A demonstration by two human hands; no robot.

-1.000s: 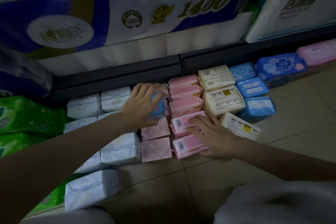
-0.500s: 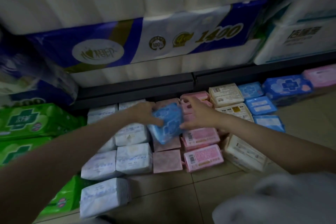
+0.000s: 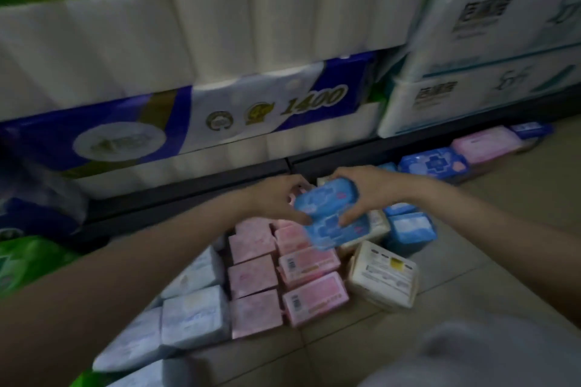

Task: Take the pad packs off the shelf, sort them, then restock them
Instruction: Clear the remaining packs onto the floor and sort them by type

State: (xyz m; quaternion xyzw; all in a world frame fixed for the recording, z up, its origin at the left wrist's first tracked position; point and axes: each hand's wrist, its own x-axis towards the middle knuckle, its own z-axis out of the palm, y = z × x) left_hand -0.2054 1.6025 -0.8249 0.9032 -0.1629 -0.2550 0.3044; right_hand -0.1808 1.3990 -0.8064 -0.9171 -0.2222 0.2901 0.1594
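Two light-blue pad packs (image 3: 333, 214) are held together in the air above the sorted rows on the floor. My left hand (image 3: 276, 201) grips their left side and my right hand (image 3: 364, 195) grips their right side, thumb on the front. Below lie rows of pad packs: white-blue ones (image 3: 191, 314) at the left, pale pink ones (image 3: 251, 276), brighter pink ones with barcodes (image 3: 314, 295), cream ones (image 3: 383, 276) and blue ones (image 3: 408, 229) at the right.
The dark bottom shelf edge (image 3: 188, 188) runs behind the packs. Large toilet-paper bundles (image 3: 220, 116) and white tissue packs (image 3: 471, 72) fill the shelf. Green packs (image 3: 28, 261) lie at the left. More blue (image 3: 434, 163) and pink packs (image 3: 484, 144) lie at the far right on the tiled floor (image 3: 503, 245).
My left hand lifted blue packs out of the rows, my right hand left the pink packs and joined it. Both hands now hold the blue packs higher and further right.
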